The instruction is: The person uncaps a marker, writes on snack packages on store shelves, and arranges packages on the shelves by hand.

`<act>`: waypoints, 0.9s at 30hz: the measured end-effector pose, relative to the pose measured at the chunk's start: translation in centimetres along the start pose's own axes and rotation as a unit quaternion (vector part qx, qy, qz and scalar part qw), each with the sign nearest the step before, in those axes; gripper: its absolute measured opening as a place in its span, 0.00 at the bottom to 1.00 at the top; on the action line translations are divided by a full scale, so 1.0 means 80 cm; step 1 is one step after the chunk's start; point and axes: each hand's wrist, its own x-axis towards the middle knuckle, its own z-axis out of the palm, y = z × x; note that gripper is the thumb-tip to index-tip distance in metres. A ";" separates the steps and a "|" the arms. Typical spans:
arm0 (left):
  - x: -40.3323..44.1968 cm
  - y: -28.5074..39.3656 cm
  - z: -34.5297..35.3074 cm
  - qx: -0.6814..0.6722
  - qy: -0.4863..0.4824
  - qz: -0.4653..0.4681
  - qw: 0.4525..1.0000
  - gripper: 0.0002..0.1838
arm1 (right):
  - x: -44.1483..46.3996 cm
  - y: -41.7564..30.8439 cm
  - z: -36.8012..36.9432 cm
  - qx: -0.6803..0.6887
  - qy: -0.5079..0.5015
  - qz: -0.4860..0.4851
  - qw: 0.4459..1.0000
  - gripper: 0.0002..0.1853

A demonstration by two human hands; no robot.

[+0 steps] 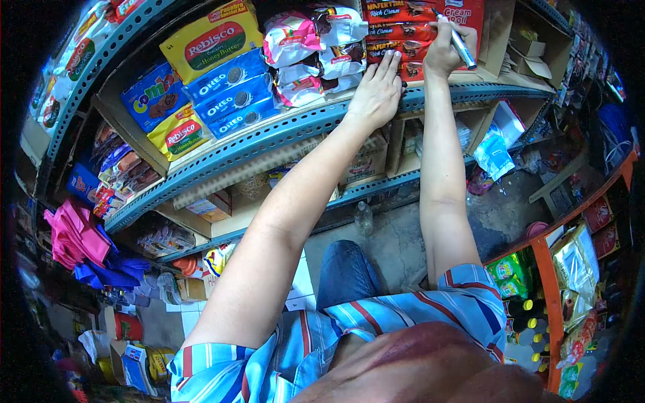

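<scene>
While grasping marker (463, 50) in right hand (443, 50), upper right of frame, laying left hand (377, 97), fingers extended, against red wafer packs (401, 31); near blue shelf edge (302, 118), floor (396, 225) gap at center; flanked by white-pink packs (292, 40), cardboard divider (496, 40).

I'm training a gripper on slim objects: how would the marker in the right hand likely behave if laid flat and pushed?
The marker would probably roll, as it looks round and slim. It is likely stiff, since it looks straight in the grip of the right hand. It should be light, being small beside that hand.
</scene>
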 end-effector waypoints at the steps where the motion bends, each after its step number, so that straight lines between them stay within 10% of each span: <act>1: 0.000 0.001 0.001 0.006 -0.005 0.003 1.000 0.20 | 0.004 -0.001 0.004 0.003 -0.012 -0.006 1.000 0.07; 14: -0.001 0.000 0.001 -0.013 -0.024 -0.011 1.000 0.20 | 0.035 -0.022 0.055 -0.191 -0.067 -0.129 0.971 0.10; 16: 0.000 0.000 -0.002 -0.017 -0.030 -0.011 0.999 0.19 | 0.032 -0.026 0.062 0.240 -0.002 0.146 0.960 0.10; 17: -0.001 0.000 -0.001 -0.021 -0.024 -0.011 0.999 0.19 | 0.033 -0.022 0.061 0.239 -0.003 0.147 0.960 0.10; 19: -0.001 0.001 0.000 -0.026 -0.019 -0.011 0.999 0.19 | 0.039 -0.015 0.055 -0.145 -0.064 -0.077 0.984 0.11; 25: -0.001 0.000 0.003 -0.022 -0.016 -0.009 1.000 0.20 | 0.041 -0.013 0.049 -0.040 -0.052 0.054 0.996 0.12; 27: -0.001 0.000 0.003 -0.018 -0.014 -0.011 1.000 0.20 | 0.039 0.003 0.038 -0.183 -0.077 -0.144 0.969 0.12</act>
